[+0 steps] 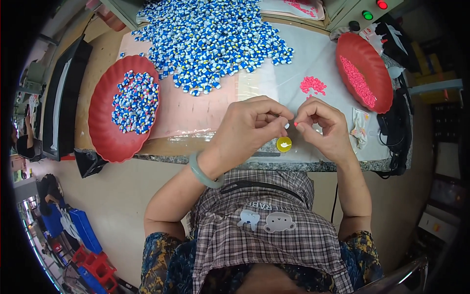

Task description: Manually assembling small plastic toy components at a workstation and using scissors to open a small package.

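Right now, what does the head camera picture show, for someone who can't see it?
Two bare hands, left hand and right hand, pinch a tiny pink piece together above a small round yellow cap. A heap of small blue-and-white pieces and red oval plastic trays lie around.

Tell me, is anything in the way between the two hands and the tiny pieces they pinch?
Nothing visible. The left hand and right hand already meet fingertip to fingertip, pinching a tiny white piece and a pink piece above the small yellow cap.

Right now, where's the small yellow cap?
In the head view, the small yellow cap sits at the table's near edge, just below the meeting fingertips of the left hand and right hand.
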The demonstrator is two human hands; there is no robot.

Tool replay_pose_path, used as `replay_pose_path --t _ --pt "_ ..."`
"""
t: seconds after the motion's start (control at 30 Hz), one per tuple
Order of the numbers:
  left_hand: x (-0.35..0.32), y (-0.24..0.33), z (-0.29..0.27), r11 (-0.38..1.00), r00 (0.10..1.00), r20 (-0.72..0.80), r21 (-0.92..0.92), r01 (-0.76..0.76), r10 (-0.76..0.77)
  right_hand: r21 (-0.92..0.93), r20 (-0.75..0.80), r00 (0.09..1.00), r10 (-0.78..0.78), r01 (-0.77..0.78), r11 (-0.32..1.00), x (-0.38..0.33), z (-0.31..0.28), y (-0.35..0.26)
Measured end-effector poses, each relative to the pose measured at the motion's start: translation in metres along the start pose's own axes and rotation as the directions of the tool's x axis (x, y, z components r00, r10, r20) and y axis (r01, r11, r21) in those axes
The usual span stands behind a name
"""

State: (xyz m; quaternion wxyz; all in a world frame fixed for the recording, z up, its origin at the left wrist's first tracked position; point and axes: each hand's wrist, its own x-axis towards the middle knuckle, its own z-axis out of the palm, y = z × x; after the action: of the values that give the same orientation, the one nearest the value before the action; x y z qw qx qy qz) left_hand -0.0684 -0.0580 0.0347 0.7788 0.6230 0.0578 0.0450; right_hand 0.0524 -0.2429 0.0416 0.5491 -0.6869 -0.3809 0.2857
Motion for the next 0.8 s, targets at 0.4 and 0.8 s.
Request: replay_pose_path --t 0.4,0.8 --pt "0.003 -0.001 -0.004 0.988 0.99 0.019 0.079 0.136 -0.138 -0.444 0.08 0.96 -0.27 0.276 0.852 0.01 0.006 -0.021" --pt "0.011 0.003 -0.029 0.995 0.987 -0.142 -0.057 -0.085 0.076 -0.482 -0.116 0.951 -0.287 0.199 0.853 0.002 -0.011 0.0"
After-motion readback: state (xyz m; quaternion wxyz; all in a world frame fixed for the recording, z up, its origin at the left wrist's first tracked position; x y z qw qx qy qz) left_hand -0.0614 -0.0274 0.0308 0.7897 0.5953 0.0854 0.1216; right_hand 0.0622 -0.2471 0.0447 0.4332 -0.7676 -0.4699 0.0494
